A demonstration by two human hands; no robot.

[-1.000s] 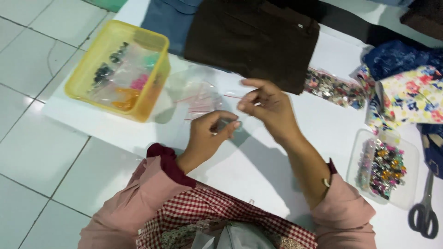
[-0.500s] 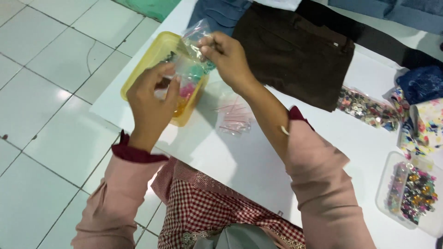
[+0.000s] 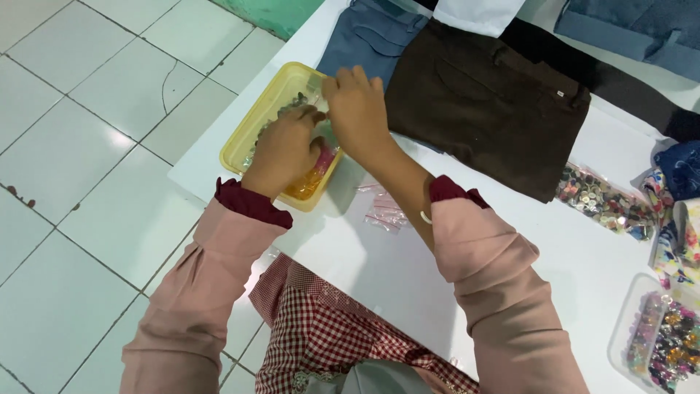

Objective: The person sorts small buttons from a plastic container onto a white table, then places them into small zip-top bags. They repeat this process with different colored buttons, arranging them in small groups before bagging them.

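Fingers of the left hand (image 3: 283,149) curl down into a yellow plastic tub (image 3: 257,124) at the near-left corner of a white tabletop (image 3: 379,270), while the right hand (image 3: 357,109) reaches in beside it, fingers bent and close together over the tub's far side. The two hands touch at the fingertips; whether they clamp anything cannot be told, as the backs of the hands cover the grip. The tub holds small clear packets with dark, pink and orange contents, partly hidden under the hands. Both arms wear dusty-pink sleeves with dark red cuffs.

Just beside the tub, under the right forearm, a few small clear packets (image 3: 383,211) lie flat on the tabletop. Beyond the hands, a pair of brown trousers (image 3: 496,109) lies spread out, overlapping blue trousers (image 3: 368,40) to its left. Well apart to the right sit a clear bag of mixed buttons (image 3: 601,201), a patch of floral fabric (image 3: 674,244) and, at the corner, a clear box of coloured beads (image 3: 660,343). A red checked cloth (image 3: 321,328) covers the person's lap, above a white tiled floor (image 3: 80,182).
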